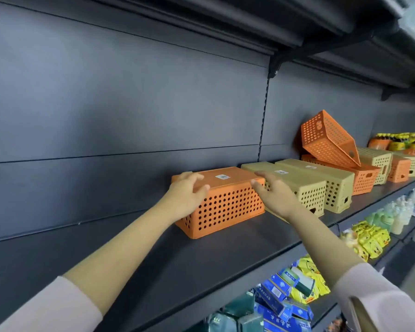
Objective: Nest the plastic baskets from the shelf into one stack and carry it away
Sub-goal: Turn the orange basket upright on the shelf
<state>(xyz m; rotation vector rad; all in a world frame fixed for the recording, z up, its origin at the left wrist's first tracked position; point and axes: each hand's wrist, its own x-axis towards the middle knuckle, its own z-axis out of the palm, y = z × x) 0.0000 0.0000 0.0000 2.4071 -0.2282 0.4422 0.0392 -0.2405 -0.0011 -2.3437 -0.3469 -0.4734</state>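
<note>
A dark grey shop shelf (pixel 225 257) carries a row of upturned perforated baskets. The nearest orange basket (pixel 222 202) lies bottom-up with a white label on its base. The left hand (pixel 187 191) clasps its left end; the right hand (pixel 272 195) presses its right end, though that grip is partly hidden. Just right of it lie two beige baskets (pixel 321 185), then a tilted orange basket (pixel 328 140) leaning on others.

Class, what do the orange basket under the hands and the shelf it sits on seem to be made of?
Orange basket: probably moulded plastic, matt; the sign is its even colour, regular round holes and thin rim. Shelf: likely painted metal, dark grey with a dull sheen; flat thin board, slotted upright behind. Neither is certain by look alone.
</note>
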